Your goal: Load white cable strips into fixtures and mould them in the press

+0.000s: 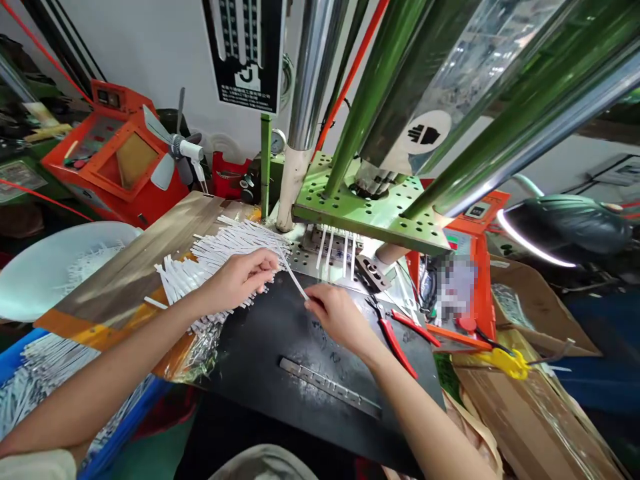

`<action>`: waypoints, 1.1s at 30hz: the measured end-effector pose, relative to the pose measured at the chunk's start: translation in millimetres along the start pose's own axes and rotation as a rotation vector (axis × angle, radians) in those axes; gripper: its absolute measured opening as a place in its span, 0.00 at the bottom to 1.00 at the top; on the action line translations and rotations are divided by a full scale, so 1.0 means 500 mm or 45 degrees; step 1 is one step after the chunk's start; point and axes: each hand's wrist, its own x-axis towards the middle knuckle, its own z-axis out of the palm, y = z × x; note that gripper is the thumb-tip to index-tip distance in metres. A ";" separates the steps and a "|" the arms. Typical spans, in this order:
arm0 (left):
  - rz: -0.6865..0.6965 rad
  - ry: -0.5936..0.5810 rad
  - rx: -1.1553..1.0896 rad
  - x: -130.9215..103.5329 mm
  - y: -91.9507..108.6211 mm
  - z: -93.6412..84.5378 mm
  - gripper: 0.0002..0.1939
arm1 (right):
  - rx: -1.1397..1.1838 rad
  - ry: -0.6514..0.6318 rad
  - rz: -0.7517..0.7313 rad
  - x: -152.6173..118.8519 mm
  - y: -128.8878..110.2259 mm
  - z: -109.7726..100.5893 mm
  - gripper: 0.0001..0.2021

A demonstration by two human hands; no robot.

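Note:
My right hand [337,317] pinches the lower end of a narrow flat white strip [295,277]. The strip slants up and left to beside the fingertips of my left hand [253,272]. That hand has curled fingers over the edge of a pile of white strips [223,247]; whether anything is in them is hidden. Behind both hands, several white strips [345,255] stick out toward me in a row from the die under the press's green perforated plate [370,207]. A notched metal bar [330,388] lies on the black work surface [260,373].
Red-handled pliers [395,337] lie right of my right hand, near a metal block [374,272]. At left are a white basin [65,267], a blue bin [30,350] of strips and a small fan [175,147]. A lamp [565,227] and cardboard box [540,400] stand right.

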 end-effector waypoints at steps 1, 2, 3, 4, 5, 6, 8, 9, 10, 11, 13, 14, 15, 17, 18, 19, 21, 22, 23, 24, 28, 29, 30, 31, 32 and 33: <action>0.001 -0.015 -0.120 -0.019 0.009 0.008 0.07 | 0.075 0.047 -0.027 -0.048 0.006 -0.001 0.08; -0.004 -0.024 -0.220 -0.039 0.015 0.019 0.09 | 0.152 0.105 -0.028 -0.095 0.012 0.002 0.07; -0.012 -0.023 -0.301 -0.059 0.017 0.032 0.10 | 0.223 0.176 0.001 -0.141 0.019 0.009 0.07; -0.016 -0.008 -0.361 -0.079 0.017 0.049 0.11 | 0.280 0.251 0.053 -0.185 0.024 0.019 0.06; -0.014 0.021 -0.401 -0.097 0.015 0.069 0.12 | 0.325 0.326 0.107 -0.225 0.027 0.032 0.05; -0.002 0.065 -0.415 -0.114 0.011 0.092 0.12 | 0.359 0.395 0.149 -0.260 0.029 0.046 0.05; 0.040 0.166 -0.361 -0.142 0.003 0.144 0.10 | 0.411 0.500 0.186 -0.313 0.029 0.077 0.05; 0.082 0.215 -0.304 -0.152 0.000 0.172 0.08 | 0.434 0.533 0.183 -0.331 0.027 0.092 0.06; 0.138 0.248 -0.244 -0.160 -0.001 0.198 0.08 | 0.452 0.557 0.168 -0.342 0.025 0.106 0.06; 0.203 0.256 -0.196 -0.164 -0.001 0.223 0.09 | 0.466 0.583 0.146 -0.348 0.023 0.118 0.07; 0.349 0.228 -0.176 -0.166 0.001 0.263 0.12 | 0.471 0.644 0.098 -0.350 0.018 0.135 0.07; 0.420 0.204 -0.194 -0.164 0.004 0.277 0.13 | 0.458 0.669 0.078 -0.347 0.017 0.140 0.07; 0.480 0.173 -0.203 -0.161 0.006 0.287 0.13 | 0.436 0.686 0.057 -0.344 0.015 0.143 0.07; 0.584 0.139 -0.172 -0.155 0.011 0.298 0.13 | 0.373 0.686 0.013 -0.339 0.012 0.143 0.07; 0.629 0.141 -0.136 -0.154 0.012 0.300 0.12 | 0.335 0.669 -0.006 -0.337 0.011 0.142 0.07; 0.666 0.152 -0.099 -0.154 0.013 0.300 0.12 | 0.300 0.646 -0.020 -0.336 0.010 0.140 0.08; 0.724 0.191 -0.035 -0.156 0.013 0.299 0.11 | 0.242 0.607 -0.031 -0.335 0.010 0.136 0.08; 0.737 0.207 -0.004 -0.158 0.012 0.298 0.10 | 0.220 0.593 -0.034 -0.335 0.010 0.135 0.09; 0.739 0.212 0.032 -0.160 0.010 0.297 0.09 | 0.206 0.583 -0.038 -0.334 0.010 0.135 0.08; 0.735 0.212 0.069 -0.162 0.009 0.296 0.09 | 0.197 0.574 -0.043 -0.334 0.011 0.135 0.08; 0.714 0.152 0.195 -0.167 0.007 0.293 0.06 | 0.191 0.563 -0.044 -0.330 0.015 0.137 0.08; 0.720 0.137 0.218 -0.167 0.007 0.293 0.06 | 0.195 0.562 -0.040 -0.330 0.015 0.138 0.08; 0.728 0.128 0.240 -0.167 0.008 0.292 0.05 | 0.198 0.562 -0.038 -0.330 0.015 0.139 0.08; 0.738 0.121 0.263 -0.167 0.008 0.292 0.05 | 0.201 0.560 -0.037 -0.330 0.016 0.139 0.08; 0.749 0.114 0.283 -0.167 0.007 0.292 0.05 | 0.203 0.559 -0.037 -0.331 0.015 0.140 0.08; 0.758 0.109 0.302 -0.167 0.007 0.293 0.05 | 0.204 0.558 -0.038 -0.332 0.015 0.140 0.08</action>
